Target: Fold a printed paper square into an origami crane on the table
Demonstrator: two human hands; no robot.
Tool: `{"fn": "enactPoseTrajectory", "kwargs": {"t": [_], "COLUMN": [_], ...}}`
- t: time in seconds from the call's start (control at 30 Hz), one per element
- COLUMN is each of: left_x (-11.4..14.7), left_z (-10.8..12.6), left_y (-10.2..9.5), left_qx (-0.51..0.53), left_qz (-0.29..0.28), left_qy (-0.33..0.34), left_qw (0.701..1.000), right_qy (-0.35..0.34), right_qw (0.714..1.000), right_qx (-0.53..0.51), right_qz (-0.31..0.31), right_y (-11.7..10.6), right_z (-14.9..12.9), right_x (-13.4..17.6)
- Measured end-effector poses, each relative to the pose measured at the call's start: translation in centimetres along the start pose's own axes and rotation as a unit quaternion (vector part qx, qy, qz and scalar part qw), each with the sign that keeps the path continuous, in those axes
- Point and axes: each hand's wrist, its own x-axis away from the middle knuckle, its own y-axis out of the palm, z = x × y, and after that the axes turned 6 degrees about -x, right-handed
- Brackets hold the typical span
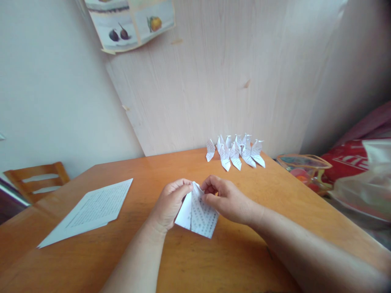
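A partly folded sheet of printed paper [200, 217] is held up between my hands over the front of the table. It narrows to a point at the top, and a crease runs down its middle. My left hand [172, 199] pinches its left edge close to that tip. On the other side, my right hand [226, 199] has thumb and fingers closed on the right edge near the top. Several folded paper birds [235, 156] stand in a cluster at the far right of the table, printed text on their surfaces.
The wooden table [146, 260] bears a stack of printed sheets [94, 207] on the left. A wooden chair [39, 179] stands beyond its left edge. Past the right edge are a clear zip bag [305, 162] and a red bag [345, 160]. Fruit pictures [131, 24] hang on the back wall.
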Motion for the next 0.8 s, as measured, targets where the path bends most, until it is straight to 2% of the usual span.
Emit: {"fn": "enactPoseTrajectory", "kwargs": {"t": [0.1, 0.27, 0.37, 0.43, 0.5, 0.67, 0.8], "left_x": [0.06, 0.09, 0.17, 0.24, 0.29, 0.12, -0.01], "left_z": [0.06, -0.02, 0.06, 0.21, 0.37, 0.48, 0.51], "left_y": [0.07, 0.08, 0.10, 0.16, 0.21, 0.33, 0.40], "left_qx": [0.006, 0.001, -0.005, -0.007, -0.015, -0.036, -0.072], "left_qz": [-0.008, -0.036, -0.049, -0.053, -0.048, 0.002, 0.099], "left_qy": [0.004, 0.010, -0.002, -0.005, 0.007, 0.061, 0.125], "left_qw": [1.000, 0.999, 0.999, 0.999, 0.999, 0.997, 0.985], "right_qy": [0.004, -0.027, 0.044, 0.102, 0.126, 0.113, 0.099], "right_qw": [1.000, 0.992, 0.998, 0.992, 0.984, 0.977, 0.977], "right_qx": [0.025, 0.086, 0.006, -0.067, -0.127, -0.180, -0.181], "right_qz": [0.013, 0.088, 0.047, 0.018, 0.012, 0.034, 0.060], "right_y": [-0.13, -0.46, -0.43, -0.35, -0.29, -0.42, -0.47], "right_z": [-0.08, -0.05, -0.04, -0.04, 0.01, 0.52, 0.69], "right_x": [0.01, -0.30, -0.44, -0.47, -0.50, -0.77, -0.97]}}
